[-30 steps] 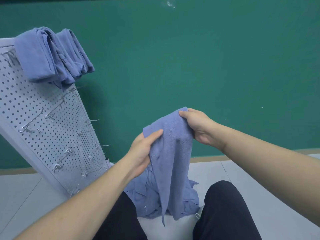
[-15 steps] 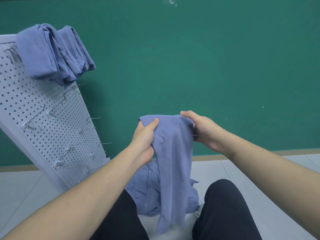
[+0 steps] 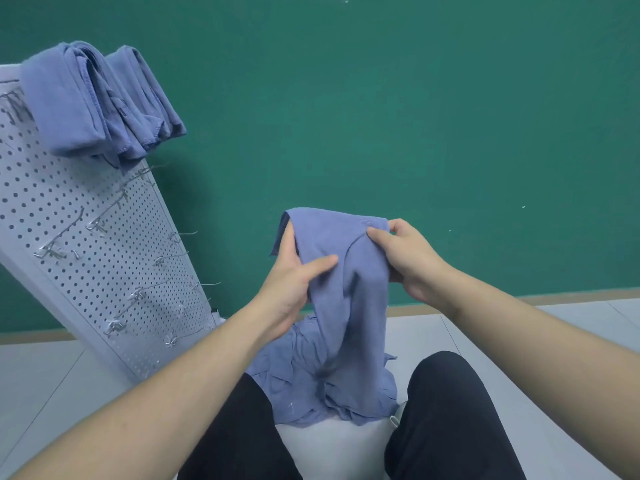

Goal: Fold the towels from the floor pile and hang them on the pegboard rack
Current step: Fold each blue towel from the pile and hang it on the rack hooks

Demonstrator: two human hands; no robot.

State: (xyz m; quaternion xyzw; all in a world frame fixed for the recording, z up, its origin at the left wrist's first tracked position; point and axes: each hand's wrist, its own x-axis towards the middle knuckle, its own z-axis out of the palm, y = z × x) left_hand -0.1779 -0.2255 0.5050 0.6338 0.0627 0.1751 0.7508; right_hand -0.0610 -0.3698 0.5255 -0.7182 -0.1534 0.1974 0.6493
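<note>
I hold a blue towel (image 3: 349, 271) up in front of me, its lower part hanging down onto the pile. My left hand (image 3: 294, 282) grips its left side, thumb across the front of the cloth. My right hand (image 3: 405, 258) pinches the top right corner. Below them a heap of blue towels (image 3: 301, 386) lies on the floor between my knees. At the left leans a white pegboard rack (image 3: 76, 244) with metal hooks. Several folded blue towels (image 3: 100, 102) hang over its top edge.
A green wall (image 3: 415, 116) closes the space behind, with a wooden skirting (image 3: 571, 296) at its foot. The floor is pale grey tile (image 3: 45, 375). My knees in black trousers (image 3: 446, 410) flank the pile.
My left hand has slid down the towel's left side and my right hand has shifted its pinch on the top right corner; the top edge is now spread wider between them.
</note>
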